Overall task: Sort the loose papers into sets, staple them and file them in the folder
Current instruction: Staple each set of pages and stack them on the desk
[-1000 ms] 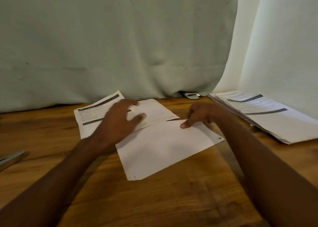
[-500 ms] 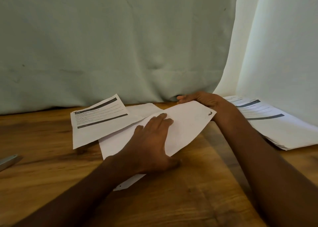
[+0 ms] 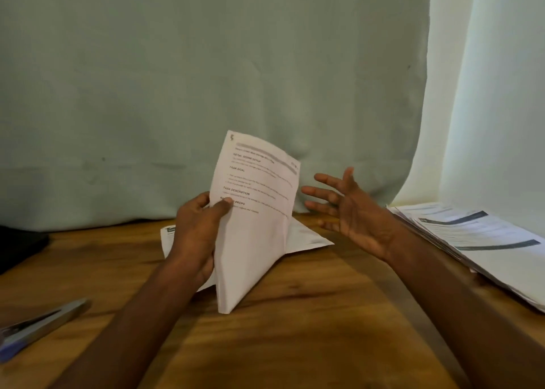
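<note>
Left hand [image 3: 197, 235] hides sheet [image 3: 253, 211] edge; print blurred.

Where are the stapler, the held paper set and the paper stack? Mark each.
stapler [image 3: 44, 323]: head view, on its metal top arm.
held paper set [image 3: 253, 235]: head view, on its blank lower half.
paper stack [image 3: 483, 235]: head view, on the top sheet.

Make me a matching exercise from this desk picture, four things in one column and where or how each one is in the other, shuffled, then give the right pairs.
Things:
1. held paper set
2. right hand
3. paper stack
4. stapler

States:
A. lying at the table's left edge
B. open, fingers spread, holding nothing
C. upright, gripped by the left hand
D. flat on the table at the right

Pairs: 1-C, 2-B, 3-D, 4-A
</note>
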Tool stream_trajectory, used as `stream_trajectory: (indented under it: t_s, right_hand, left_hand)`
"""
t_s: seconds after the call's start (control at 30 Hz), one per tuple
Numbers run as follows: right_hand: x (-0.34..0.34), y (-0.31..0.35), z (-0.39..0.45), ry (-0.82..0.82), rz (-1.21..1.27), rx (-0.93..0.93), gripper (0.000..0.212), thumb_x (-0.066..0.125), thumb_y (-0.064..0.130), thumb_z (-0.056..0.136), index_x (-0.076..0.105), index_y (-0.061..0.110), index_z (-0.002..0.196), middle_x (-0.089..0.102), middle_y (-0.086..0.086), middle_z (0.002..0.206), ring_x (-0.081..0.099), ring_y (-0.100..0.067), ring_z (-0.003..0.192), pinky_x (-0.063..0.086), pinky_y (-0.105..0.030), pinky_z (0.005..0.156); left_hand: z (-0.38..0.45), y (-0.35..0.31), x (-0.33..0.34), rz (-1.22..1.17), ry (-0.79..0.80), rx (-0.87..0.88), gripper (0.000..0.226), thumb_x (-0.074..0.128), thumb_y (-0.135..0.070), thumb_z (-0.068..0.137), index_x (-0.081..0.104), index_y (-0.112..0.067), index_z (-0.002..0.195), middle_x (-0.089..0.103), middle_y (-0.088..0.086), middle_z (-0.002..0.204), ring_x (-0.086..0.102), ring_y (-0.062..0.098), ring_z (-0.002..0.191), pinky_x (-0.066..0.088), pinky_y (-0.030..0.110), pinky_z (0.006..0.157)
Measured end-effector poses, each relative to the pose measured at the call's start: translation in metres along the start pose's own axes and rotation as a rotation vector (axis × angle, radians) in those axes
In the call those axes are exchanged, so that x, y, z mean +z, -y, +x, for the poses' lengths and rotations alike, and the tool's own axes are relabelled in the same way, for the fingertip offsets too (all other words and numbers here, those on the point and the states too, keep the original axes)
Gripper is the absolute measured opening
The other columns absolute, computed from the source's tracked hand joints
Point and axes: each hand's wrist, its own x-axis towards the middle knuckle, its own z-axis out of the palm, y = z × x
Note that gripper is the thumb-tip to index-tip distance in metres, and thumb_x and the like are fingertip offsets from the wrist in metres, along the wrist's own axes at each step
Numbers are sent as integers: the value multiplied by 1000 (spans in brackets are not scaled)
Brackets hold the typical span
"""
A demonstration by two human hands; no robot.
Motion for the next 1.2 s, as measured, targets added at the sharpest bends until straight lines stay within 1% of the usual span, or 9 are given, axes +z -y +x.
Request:
stream_trajectory:
  t_s: [0.17,0.3,0.43,0.7,0.8,0.9,1.0,1.1,1.2]
  right_hand:
    - [36,-15,0,-150,-223,-168,68,79,58,77,51,42,137,71,8,127,68,-17,117,58,-45,96]
    - [38,-25,-1,-382,-118,-240,24,67,29,99,68,29,122,78,5,105,76,-18,98,62,-30,74]
    - [23,-19,-3,-497,79,-197,13,66,19,99,75,25,106,80,3,100,77,-18,91,60,-29,68]
    - [20,-18,-2,-453,159,-179,19,67,20,98,74,15,116,79,-3,108,76,-23,98,61,-32,72]
    - [26,-20,-2,-369,302,-164,26,66,23,99,71,11,121,77,-9,112,76,-27,100,63,-36,73]
    - [29,-18,-3,-212,130,-149,39,71,40,93,68,19,127,76,-8,116,74,-26,101,62,-38,76]
    - [39,-23,-5,-42,-48,-53,46,80,31,86,67,21,129,76,-5,118,74,-26,104,62,-38,78]
    - [42,-30,-3,-127,19,3,36,74,14,92,69,13,127,77,-4,115,75,-24,102,62,-35,76]
    - [37,-33,-3,-178,127,52,25,69,17,96,72,10,120,77,-8,112,76,-22,94,61,-32,71]
  left_hand:
    - [0,8,1,-103,131,-126,21,70,-13,96,74,-13,117,79,8,107,78,27,91,63,34,66]
    - [3,10,2,-154,263,-178,29,70,-14,94,73,-12,123,76,12,117,76,31,100,63,39,73]
    - [8,12,-3,-145,309,-177,35,68,-15,94,70,-12,129,74,12,122,72,36,111,61,46,87]
    - [17,18,-13,-6,264,-139,27,70,-11,94,73,-12,121,77,12,114,75,36,101,64,43,78]
    - [21,16,-21,7,260,-155,28,72,-14,94,74,-12,121,77,11,115,75,36,104,62,44,83]
    - [25,18,-25,-13,159,-113,26,71,-14,95,73,-13,121,78,8,113,75,32,102,60,45,89]
    - [26,22,-22,-6,70,-87,23,72,-14,95,74,-14,118,79,5,111,76,31,102,59,48,93]
    - [28,25,-24,40,-12,-62,16,72,-15,96,75,-18,111,80,2,107,76,30,99,61,48,90]
    - [30,26,-27,70,-40,-57,13,71,-14,96,75,-19,108,79,2,106,76,30,99,60,50,92]
